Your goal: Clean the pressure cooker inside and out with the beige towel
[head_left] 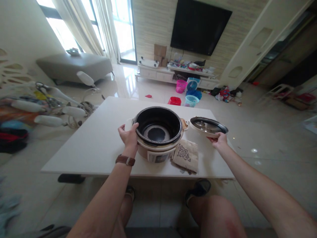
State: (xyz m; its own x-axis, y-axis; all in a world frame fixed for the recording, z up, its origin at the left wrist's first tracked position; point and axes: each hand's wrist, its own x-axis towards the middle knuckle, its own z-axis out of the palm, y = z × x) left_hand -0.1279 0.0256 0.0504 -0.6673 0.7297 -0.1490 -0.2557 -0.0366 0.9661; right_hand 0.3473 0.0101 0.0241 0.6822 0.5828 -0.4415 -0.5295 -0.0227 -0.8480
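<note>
An electric pressure cooker (158,155) stands on the white table, with a dark inner pot (156,127) inside it. The bottom of the pot shows a pale ring around a dark centre. My left hand (129,135), with a brown watch band at the wrist, grips the cooker's left side, thumb on the rim. To the right, my right hand (219,140) grips the near edge of the cooker's round lid (208,125), whose dark, shiny inner side shows. A folded beige cloth (186,155) with a dark pattern lies beside the cooker, between my hands.
The white table (81,145) spans the space before my knees. Beyond it, baskets, among them a pink basket (181,86) and a light blue basket (191,100), stand on the tiled floor. A white lamp-like fixture (71,110) with several arms is at the left.
</note>
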